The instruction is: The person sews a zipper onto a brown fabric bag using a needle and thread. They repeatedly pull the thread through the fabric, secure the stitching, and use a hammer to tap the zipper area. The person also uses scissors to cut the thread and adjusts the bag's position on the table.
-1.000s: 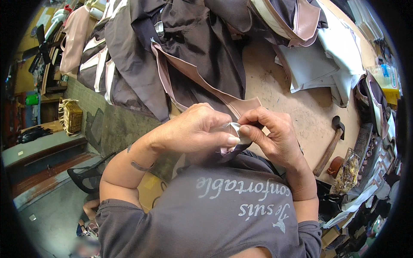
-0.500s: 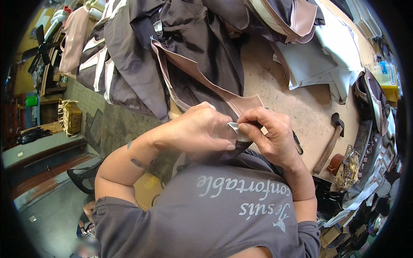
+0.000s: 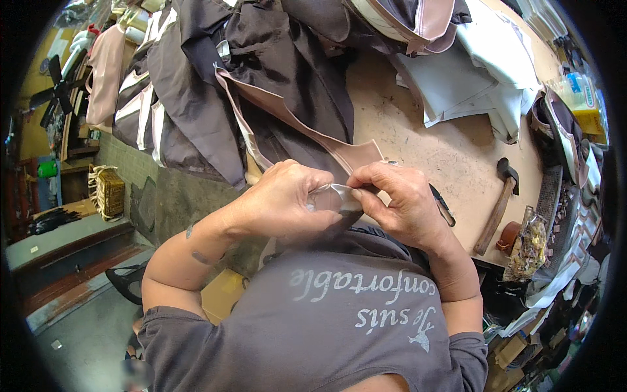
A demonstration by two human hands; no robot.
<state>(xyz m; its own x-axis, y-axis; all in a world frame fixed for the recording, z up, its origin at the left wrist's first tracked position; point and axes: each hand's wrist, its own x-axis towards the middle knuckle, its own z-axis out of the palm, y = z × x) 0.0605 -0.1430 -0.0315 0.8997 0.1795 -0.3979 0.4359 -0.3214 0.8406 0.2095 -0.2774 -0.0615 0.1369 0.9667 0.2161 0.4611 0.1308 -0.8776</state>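
Note:
A dark brown lining fabric (image 3: 313, 85) with a dusty-pink leather-like band (image 3: 294, 114) along its edge runs from the table toward my body. Close to my chest, the fingers of my right hand (image 3: 395, 199) pinch the edge of this piece between thumb and forefinger. My left hand (image 3: 281, 199) is closed on the same edge just beside it, its thumb lower and its fingers curled above. A short pale, folded stretch of the edge (image 3: 339, 191) shows between the two hands. The fingertips of my left hand are partly hidden by the material.
On the tan worktable to the right lie a hammer (image 3: 499, 206), a pair of dark-handled scissors (image 3: 442, 206), a brown tape roll (image 3: 509, 236) and a clear bag of small parts (image 3: 528, 247). White sheets (image 3: 467, 81) lie farther back. A wicker basket (image 3: 106, 193) stands at left.
My left hand has drawn its fingers in along the edge, and a longer pale stretch shows between the hands. My right hand keeps its pinch. The whole view has shifted slightly.

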